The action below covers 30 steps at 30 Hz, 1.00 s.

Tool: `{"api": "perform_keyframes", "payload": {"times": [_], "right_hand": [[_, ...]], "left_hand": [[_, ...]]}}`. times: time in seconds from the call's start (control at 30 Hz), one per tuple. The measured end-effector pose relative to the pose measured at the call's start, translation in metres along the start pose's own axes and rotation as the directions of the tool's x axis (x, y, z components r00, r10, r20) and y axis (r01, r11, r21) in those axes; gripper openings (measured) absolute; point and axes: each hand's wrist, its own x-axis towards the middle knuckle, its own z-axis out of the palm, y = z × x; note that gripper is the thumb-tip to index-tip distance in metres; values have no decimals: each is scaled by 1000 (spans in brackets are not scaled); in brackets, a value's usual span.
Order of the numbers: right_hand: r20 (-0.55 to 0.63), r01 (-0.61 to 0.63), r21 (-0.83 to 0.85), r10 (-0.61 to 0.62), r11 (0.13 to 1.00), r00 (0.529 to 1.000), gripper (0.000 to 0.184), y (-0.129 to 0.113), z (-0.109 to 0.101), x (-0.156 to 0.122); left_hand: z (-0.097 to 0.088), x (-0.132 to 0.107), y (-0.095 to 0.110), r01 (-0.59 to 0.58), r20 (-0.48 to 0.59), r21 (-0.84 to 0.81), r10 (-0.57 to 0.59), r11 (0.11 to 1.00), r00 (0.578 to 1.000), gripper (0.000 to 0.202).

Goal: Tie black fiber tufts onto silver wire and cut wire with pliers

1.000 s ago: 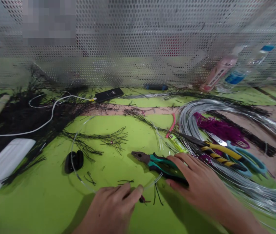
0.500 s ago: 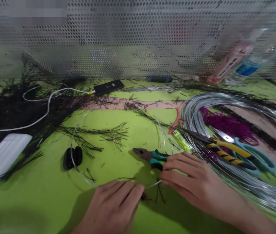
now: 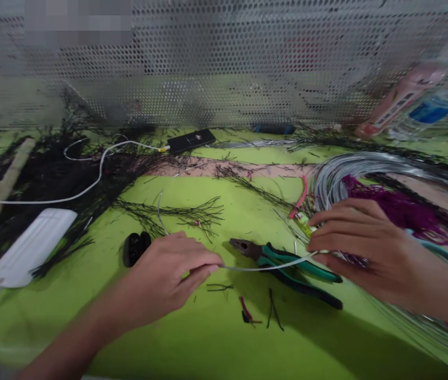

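Observation:
A thin silvery wire point(image 3: 263, 268) runs between my two hands above the green tabletop. My left hand point(image 3: 176, 269) pinches it between thumb and fingers, and its free end curves up and away behind that hand. At the right, my right hand point(image 3: 362, 248) has its fingers closed on the other stretch of the wire. Beneath the wire lie pliers with green-and-black handles point(image 3: 298, 285), jaws pointing left and handles spread. A lighter point(image 3: 306, 224) lies partly hidden behind my right fingers. Close to my left wrist sits a small black case point(image 3: 135, 248).
A large coil of wire point(image 3: 334, 177) with purple thread point(image 3: 398, 211) lies at the right. Dark bristly strands point(image 3: 61, 174) cover the left. A white power bank point(image 3: 34, 248), a black phone-like device point(image 3: 191, 140) and bottles point(image 3: 406, 100) stand or lie around, before a perforated metal panel point(image 3: 224, 58).
Both hands have risen away from the near edge, and my right hand has moved right, lengthening the wire between them. The pliers' handles are now uncovered. The view has shifted slightly left.

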Motion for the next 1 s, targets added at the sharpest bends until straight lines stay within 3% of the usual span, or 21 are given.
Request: {"api": "perform_keyframes", "payload": {"times": [0.1,0.27,0.37,0.53,0.8,1.0], "right_hand": [[78,68,20,-70,997,995,11,-33,9,20],[56,148,-28,-146,989,988,16,-65,33,46],[56,185,15,-185,983,981,16,-64,37,53],[102,244,108,-255,964,962,19,-53,27,53],[99,271,85,-279,959,955,16,-37,7,34],[54,251,103,-257,962,965,17,-29,7,25]], "left_hand": [[9,1,3,-16,-63,11,17,1000,998,22],[16,4,7,-68,-102,6,69,998,992,19],[15,4,10,-78,-118,23,80,997,990,22],[6,-1,9,-84,-69,26,85,996,994,27],[-7,-19,-9,-96,-91,6,97,995,991,22],[-12,-26,-15,-74,-59,51,77,996,995,18]]}}
